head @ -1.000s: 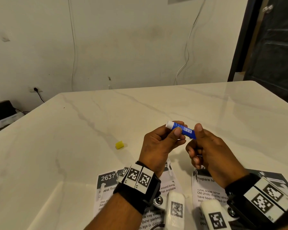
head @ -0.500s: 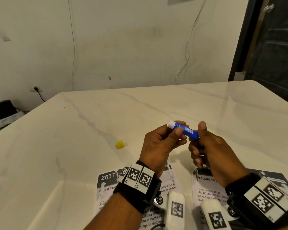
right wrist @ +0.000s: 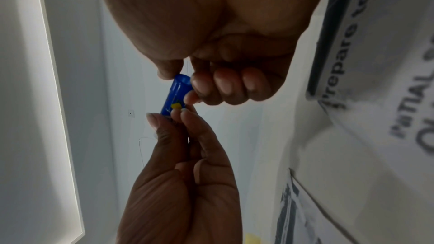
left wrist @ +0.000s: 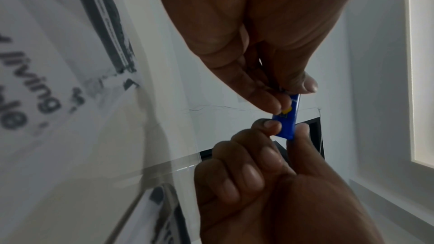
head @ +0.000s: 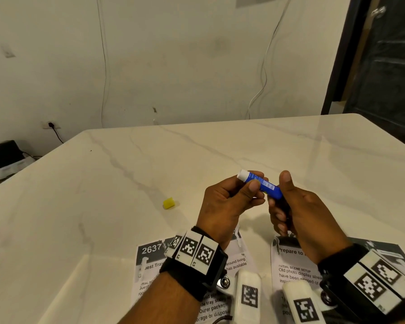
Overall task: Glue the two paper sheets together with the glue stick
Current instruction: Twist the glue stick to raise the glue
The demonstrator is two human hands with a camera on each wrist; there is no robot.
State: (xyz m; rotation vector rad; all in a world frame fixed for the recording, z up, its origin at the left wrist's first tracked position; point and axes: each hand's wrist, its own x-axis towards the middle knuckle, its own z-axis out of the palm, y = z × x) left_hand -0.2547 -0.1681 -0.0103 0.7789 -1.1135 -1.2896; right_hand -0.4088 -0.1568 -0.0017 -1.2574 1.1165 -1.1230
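- The left hand is raised above the table, back of the hand toward the head camera, fingers curled inward. Its thumb and fingertips pinch the upper half of the glue stick.
- The right hand is raised just beside it, thumb pointing up. Thumb and forefinger pinch the lower end of the same glue stick, and the other fingers are curled into the palm.
- In the left wrist view the left hand and right hand meet from opposite sides on the blue tube. The right wrist view shows the tube's closed blue base pinched by the right hand, with the left hand holding it from below.
- The glue stick is a blue tube held clear of the table, tilted, its white glue tip bare and pointing up-left, away from the person.
- A small yellow cap lies on the table to the left of the hands, apart from both.
- Two printed paper sheets lie side by side, not touching, at the table's near edge: the left sheet under the left wrist, the right sheet under the right wrist. Both are partly covered by the forearms.
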